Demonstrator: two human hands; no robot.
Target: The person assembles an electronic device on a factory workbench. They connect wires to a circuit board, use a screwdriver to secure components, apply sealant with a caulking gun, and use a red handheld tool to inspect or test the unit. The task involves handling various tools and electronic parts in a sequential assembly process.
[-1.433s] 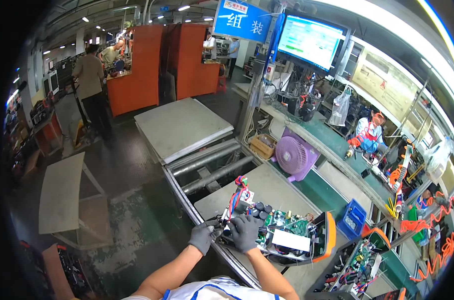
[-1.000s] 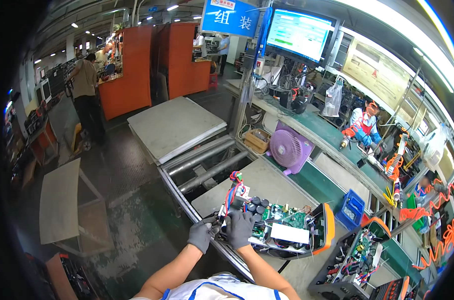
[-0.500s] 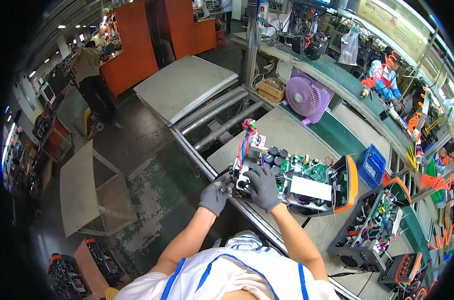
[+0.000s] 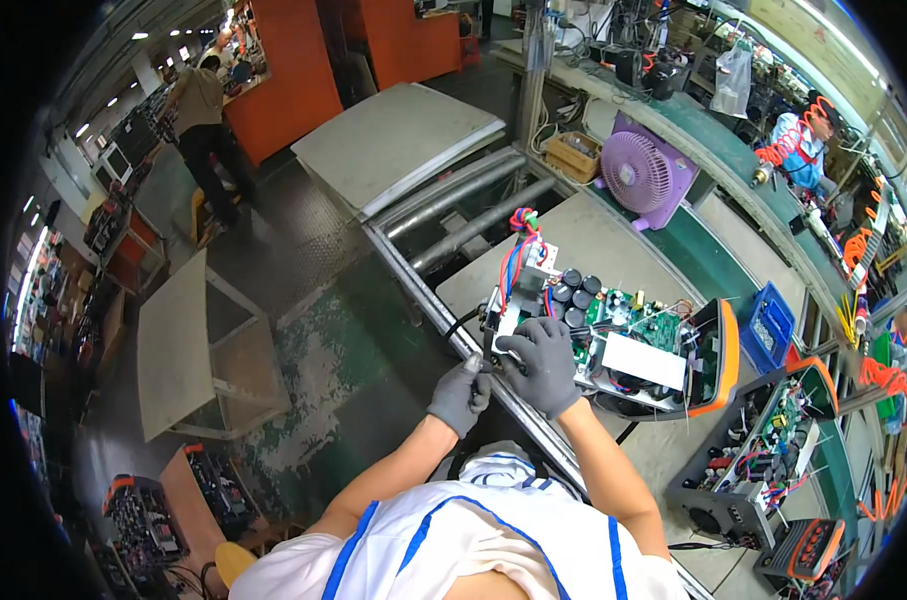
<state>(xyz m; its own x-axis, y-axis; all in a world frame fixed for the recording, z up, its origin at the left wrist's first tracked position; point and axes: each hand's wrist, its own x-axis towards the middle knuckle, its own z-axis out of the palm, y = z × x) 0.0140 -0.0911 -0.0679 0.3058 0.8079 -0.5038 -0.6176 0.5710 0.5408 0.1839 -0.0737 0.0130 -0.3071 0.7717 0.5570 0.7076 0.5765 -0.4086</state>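
An opened machine (image 4: 663, 325) with an orange front frame, a green circuit board and several black capacitors lies on the roller bench. My right hand (image 4: 541, 368), in a grey glove, is at its near left end, fingers curled and thumb toward the end plate. What those fingers grip is hidden. Just off that end, past the bench's metal edge, my grey-gloved left hand (image 4: 461, 393) is closed in a pinch; a dark strip runs toward its fingertips, too small to make out. Red and blue wires (image 4: 518, 260) rise from the machine's end beside a black cable (image 4: 461, 323).
Behind the machine stands a purple fan (image 4: 638, 175) near a cardboard box (image 4: 573, 157). A blue bin (image 4: 769, 328) of small parts and a second opened machine (image 4: 748, 450) are to the right. A grey board (image 4: 398, 145) lies across the conveyor's far left. Other people work farther off.
The view has shifted, so the scene sits farther right and higher. My left hand has drawn a little back toward me from the machine's end; my right hand has slid slightly nearer that end.
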